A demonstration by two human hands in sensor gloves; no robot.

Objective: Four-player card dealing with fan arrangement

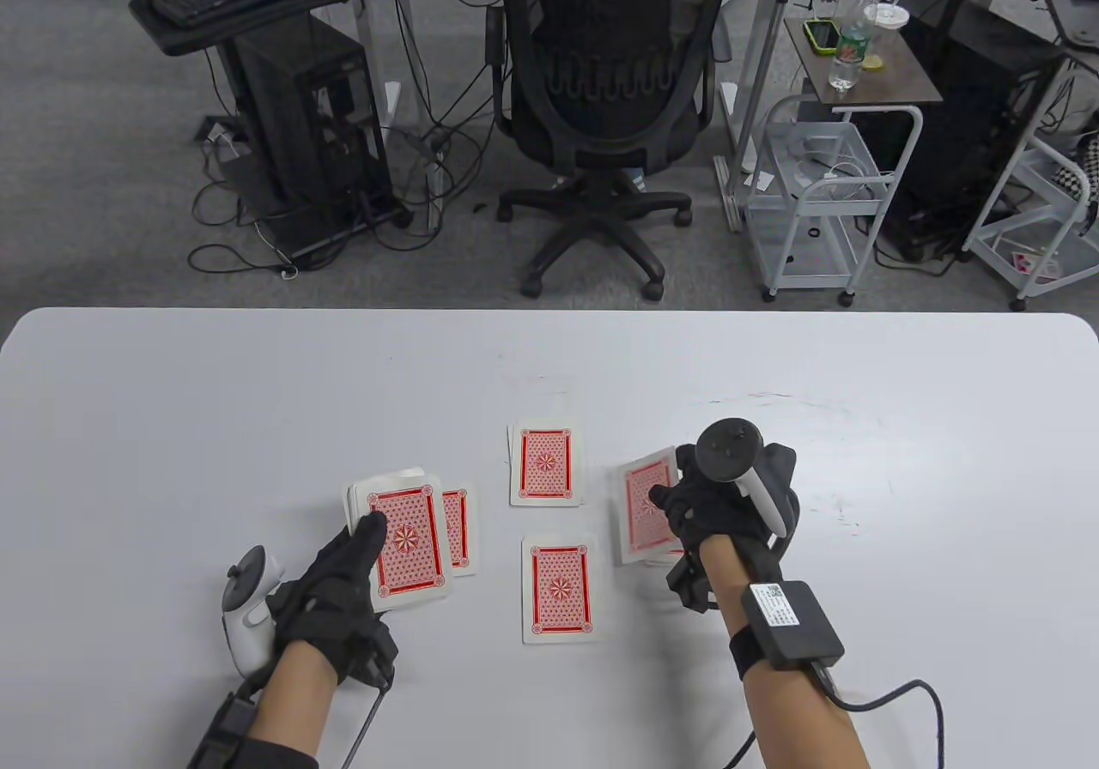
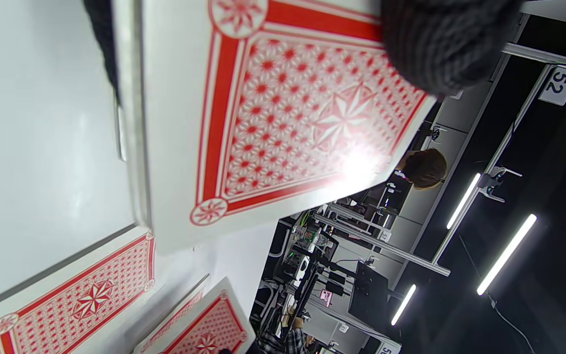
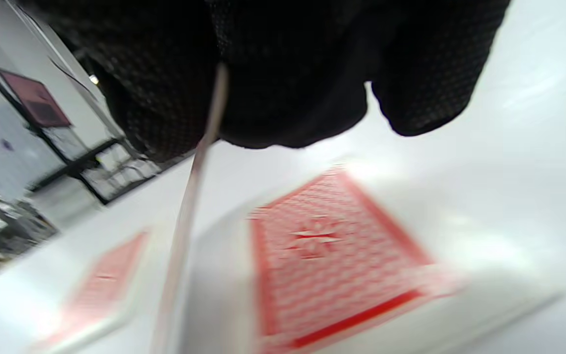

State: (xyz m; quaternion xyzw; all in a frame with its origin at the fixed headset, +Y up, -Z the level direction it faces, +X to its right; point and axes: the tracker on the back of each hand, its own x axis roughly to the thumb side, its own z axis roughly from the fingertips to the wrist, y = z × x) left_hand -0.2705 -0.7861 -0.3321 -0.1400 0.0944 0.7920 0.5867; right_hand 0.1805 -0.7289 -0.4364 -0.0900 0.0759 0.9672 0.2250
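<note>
Left hand (image 1: 343, 584) grips the deck (image 1: 403, 537) at lower left; right hand (image 1: 717, 503) fingers pinch one card (image 1: 644, 507) right of centre over the counter (image 1: 172, 426). Thin, slick, bendy: take its edge lightly.

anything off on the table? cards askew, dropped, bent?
Nothing stands out. The left hand holds the deck over one dealt card. Piles at centre back and centre front lie flat, face down. The right hand holds a card above the right pile.
</note>
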